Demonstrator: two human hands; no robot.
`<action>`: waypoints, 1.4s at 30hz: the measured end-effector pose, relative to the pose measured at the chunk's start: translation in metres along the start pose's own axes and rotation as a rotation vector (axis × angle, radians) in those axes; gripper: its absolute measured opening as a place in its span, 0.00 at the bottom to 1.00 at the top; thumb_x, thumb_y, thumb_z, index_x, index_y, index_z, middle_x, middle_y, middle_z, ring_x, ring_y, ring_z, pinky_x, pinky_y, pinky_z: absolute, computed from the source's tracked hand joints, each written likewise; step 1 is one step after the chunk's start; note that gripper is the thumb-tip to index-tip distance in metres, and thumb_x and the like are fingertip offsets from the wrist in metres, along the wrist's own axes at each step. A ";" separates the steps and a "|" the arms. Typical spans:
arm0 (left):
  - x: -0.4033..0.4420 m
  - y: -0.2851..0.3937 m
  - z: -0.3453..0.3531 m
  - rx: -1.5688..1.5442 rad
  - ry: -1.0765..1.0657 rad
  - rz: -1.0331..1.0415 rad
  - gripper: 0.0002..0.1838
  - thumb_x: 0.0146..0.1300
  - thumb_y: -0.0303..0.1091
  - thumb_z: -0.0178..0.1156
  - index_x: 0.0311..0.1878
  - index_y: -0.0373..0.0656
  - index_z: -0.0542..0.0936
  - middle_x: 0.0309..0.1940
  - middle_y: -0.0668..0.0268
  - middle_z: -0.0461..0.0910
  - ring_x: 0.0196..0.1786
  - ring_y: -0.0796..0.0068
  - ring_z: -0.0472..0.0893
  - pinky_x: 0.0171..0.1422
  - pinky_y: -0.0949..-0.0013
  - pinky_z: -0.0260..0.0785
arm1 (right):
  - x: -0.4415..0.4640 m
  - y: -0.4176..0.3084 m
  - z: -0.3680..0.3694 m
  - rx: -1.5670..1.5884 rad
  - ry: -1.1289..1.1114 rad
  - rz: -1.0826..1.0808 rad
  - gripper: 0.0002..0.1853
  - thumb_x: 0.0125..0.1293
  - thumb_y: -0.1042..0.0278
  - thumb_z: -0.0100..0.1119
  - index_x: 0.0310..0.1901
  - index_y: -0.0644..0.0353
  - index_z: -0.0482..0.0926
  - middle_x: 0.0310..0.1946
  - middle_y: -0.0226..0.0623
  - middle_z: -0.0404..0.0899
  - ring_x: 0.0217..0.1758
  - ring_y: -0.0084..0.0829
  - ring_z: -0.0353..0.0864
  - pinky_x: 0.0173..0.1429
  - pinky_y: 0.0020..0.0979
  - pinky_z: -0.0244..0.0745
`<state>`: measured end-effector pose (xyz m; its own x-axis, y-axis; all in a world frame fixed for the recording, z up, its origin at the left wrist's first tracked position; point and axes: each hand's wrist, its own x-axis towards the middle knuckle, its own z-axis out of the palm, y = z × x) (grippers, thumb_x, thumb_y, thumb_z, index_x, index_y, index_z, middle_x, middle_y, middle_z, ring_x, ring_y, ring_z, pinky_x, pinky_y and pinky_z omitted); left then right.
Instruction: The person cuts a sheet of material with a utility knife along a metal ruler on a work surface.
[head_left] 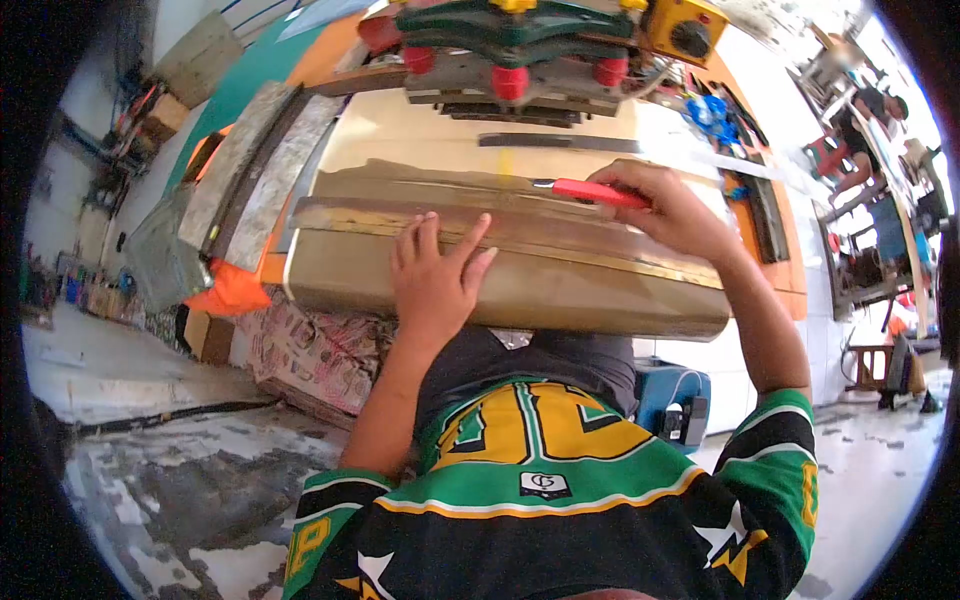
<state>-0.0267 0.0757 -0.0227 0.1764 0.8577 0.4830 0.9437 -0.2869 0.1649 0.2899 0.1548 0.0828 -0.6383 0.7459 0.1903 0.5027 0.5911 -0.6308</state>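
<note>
My left hand (437, 268) lies palm down with fingers spread, pressing on a long flat brown strip (570, 235) like a straightedge. The strip runs from left to right across a brown sheet (590, 297), which curves over the near edge of the work surface. In my right hand (668, 208) is a red-handled cutter knife (600, 191), its blade pointing left. The blade tip is just beyond the strip's far edge, over the brown sheet; whether it touches the sheet I cannot tell.
A green machine (510, 40) with red knobs stands at the back, beside a yellow control box (690, 30). A dark bar (558, 142) lies in front of it. Long metal pieces (245, 170) rest at left, blue plastic (710, 118) at right. Another person (865, 130) sits far right.
</note>
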 end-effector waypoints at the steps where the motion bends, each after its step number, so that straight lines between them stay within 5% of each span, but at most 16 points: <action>1: 0.000 0.001 -0.001 0.020 0.005 -0.019 0.24 0.74 0.55 0.61 0.71 0.71 0.81 0.66 0.46 0.75 0.70 0.41 0.71 0.74 0.39 0.63 | 0.011 -0.001 0.015 0.045 0.006 -0.012 0.17 0.73 0.65 0.66 0.58 0.62 0.81 0.46 0.48 0.87 0.49 0.43 0.88 0.56 0.40 0.80; 6: -0.003 -0.002 0.005 0.006 0.052 -0.015 0.24 0.74 0.53 0.61 0.71 0.67 0.81 0.66 0.46 0.75 0.70 0.40 0.70 0.74 0.39 0.62 | 0.077 -0.030 0.072 -0.059 -0.083 -0.021 0.19 0.71 0.55 0.68 0.46 0.65 0.76 0.41 0.57 0.82 0.47 0.62 0.82 0.53 0.51 0.77; 10: -0.006 -0.005 0.008 -0.009 0.046 -0.016 0.26 0.74 0.53 0.60 0.71 0.55 0.81 0.66 0.46 0.75 0.70 0.41 0.71 0.75 0.39 0.61 | 0.149 -0.022 0.127 -0.049 -0.024 -0.232 0.18 0.69 0.60 0.68 0.46 0.68 0.75 0.40 0.60 0.78 0.45 0.61 0.79 0.50 0.51 0.74; 13: -0.001 -0.001 0.006 -0.050 0.072 -0.057 0.30 0.74 0.54 0.60 0.71 0.45 0.79 0.66 0.46 0.75 0.70 0.42 0.71 0.77 0.39 0.60 | 0.205 -0.025 0.160 -0.146 0.159 -0.376 0.17 0.67 0.63 0.66 0.46 0.69 0.75 0.42 0.60 0.79 0.52 0.62 0.80 0.56 0.53 0.75; 18: -0.003 -0.006 0.010 0.007 0.062 -0.032 0.33 0.74 0.58 0.59 0.73 0.45 0.76 0.69 0.45 0.74 0.71 0.39 0.71 0.73 0.36 0.63 | 0.257 -0.038 0.190 -0.281 0.096 -0.028 0.17 0.62 0.66 0.66 0.45 0.69 0.74 0.48 0.63 0.82 0.57 0.61 0.82 0.63 0.53 0.77; 24: -0.005 -0.005 0.010 -0.034 0.047 -0.068 0.33 0.74 0.59 0.58 0.73 0.47 0.76 0.71 0.45 0.72 0.71 0.38 0.71 0.76 0.36 0.61 | 0.267 -0.043 0.194 -0.148 0.046 -0.040 0.18 0.62 0.66 0.68 0.46 0.69 0.74 0.43 0.62 0.85 0.52 0.60 0.86 0.59 0.53 0.78; 31: -0.003 -0.006 0.011 -0.041 0.061 -0.051 0.33 0.75 0.58 0.58 0.75 0.47 0.75 0.78 0.51 0.68 0.79 0.42 0.65 0.82 0.32 0.53 | 0.274 -0.029 0.190 -0.104 -0.028 -0.038 0.20 0.65 0.62 0.70 0.51 0.66 0.75 0.49 0.60 0.85 0.56 0.61 0.84 0.60 0.55 0.78; 33: -0.004 -0.006 0.012 -0.041 0.035 -0.053 0.33 0.75 0.57 0.58 0.75 0.47 0.75 0.79 0.52 0.66 0.81 0.45 0.64 0.83 0.32 0.52 | 0.274 -0.015 0.195 -0.013 0.019 -0.090 0.19 0.63 0.63 0.71 0.47 0.67 0.77 0.41 0.56 0.85 0.46 0.53 0.87 0.53 0.47 0.78; 42: -0.001 -0.006 0.011 -0.073 -0.047 -0.063 0.35 0.74 0.56 0.59 0.76 0.44 0.73 0.82 0.58 0.65 0.86 0.55 0.60 0.84 0.28 0.46 | 0.289 0.023 0.201 0.230 -0.082 -0.060 0.20 0.63 0.60 0.75 0.48 0.66 0.80 0.37 0.40 0.83 0.40 0.33 0.81 0.48 0.39 0.76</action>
<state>-0.0297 0.0813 -0.0335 0.1315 0.8937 0.4291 0.9309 -0.2601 0.2566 -0.0002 0.3216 -0.0281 -0.7127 0.6787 0.1773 0.3222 0.5412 -0.7767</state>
